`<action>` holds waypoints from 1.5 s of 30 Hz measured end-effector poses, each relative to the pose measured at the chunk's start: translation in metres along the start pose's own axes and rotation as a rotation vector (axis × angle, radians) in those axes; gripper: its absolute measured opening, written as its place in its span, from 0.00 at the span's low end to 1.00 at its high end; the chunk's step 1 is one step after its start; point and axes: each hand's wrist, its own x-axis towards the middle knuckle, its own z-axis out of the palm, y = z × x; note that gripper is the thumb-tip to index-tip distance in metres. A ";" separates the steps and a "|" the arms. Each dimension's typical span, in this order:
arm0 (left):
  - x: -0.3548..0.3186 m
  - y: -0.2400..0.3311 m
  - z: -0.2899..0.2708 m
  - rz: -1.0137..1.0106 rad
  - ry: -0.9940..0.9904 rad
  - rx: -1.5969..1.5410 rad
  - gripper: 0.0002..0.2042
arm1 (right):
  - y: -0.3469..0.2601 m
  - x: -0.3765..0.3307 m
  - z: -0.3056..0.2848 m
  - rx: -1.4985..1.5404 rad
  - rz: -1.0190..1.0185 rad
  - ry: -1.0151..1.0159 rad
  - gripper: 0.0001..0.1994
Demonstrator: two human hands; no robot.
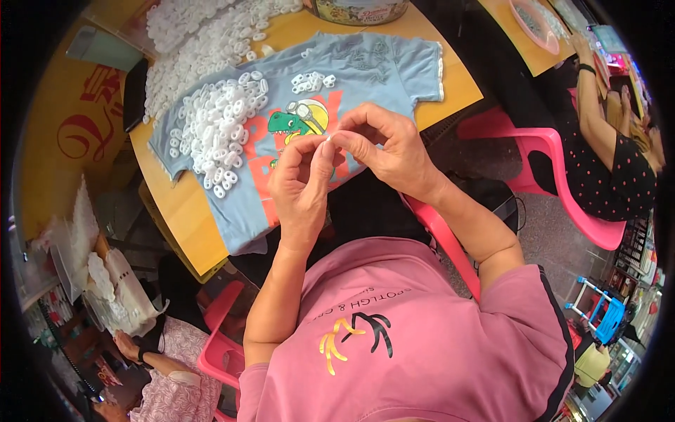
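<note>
My left hand [301,181] and my right hand [391,146] meet fingertip to fingertip above a blue T-shirt [242,218] with a green dinosaur print, spread on the table. Pinched between them is a small white piece [328,138], mostly hidden by the fingers. Left of my hands, a heap of white oval plastic pieces with two holes [221,130] lies on the shirt. A smaller cluster of white pieces with dark spots [313,83] sits beyond the print. Toward the right sleeve lies a spread of thin dark bits [369,58], too small to name.
A larger mass of white pieces [204,49] covers the far left of the yellow table [457,88]. A dark phone [136,95] lies at its left edge, and a round tub [357,10] stands at the back. Other people sit on pink chairs [562,162] to both sides.
</note>
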 end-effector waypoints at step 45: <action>0.017 -0.019 0.005 0.039 -0.141 0.225 0.01 | 0.025 0.092 -0.116 -1.100 -0.571 -0.169 0.05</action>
